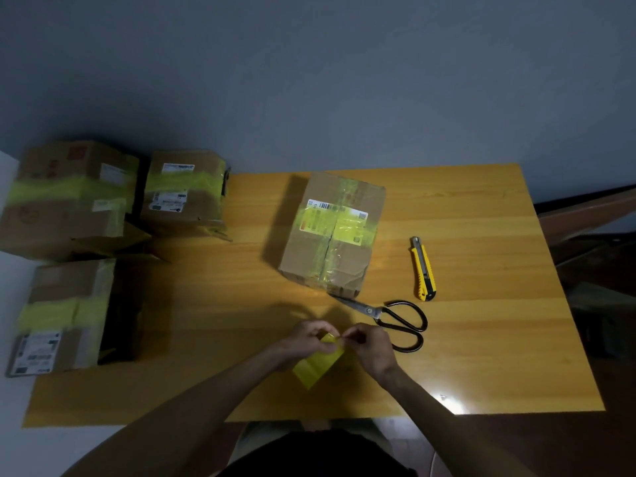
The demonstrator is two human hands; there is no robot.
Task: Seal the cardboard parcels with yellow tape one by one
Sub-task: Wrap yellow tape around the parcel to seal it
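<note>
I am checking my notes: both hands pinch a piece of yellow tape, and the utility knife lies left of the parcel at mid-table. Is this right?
Not quite. In the head view the utility knife lies right of the parcel at mid-table, not left. The left hand and right hand do pinch a piece of yellow tape.

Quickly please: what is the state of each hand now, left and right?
Left hand: pinches the upper end of the yellow tape strip.
Right hand: pinches the same end of that strip.
</note>
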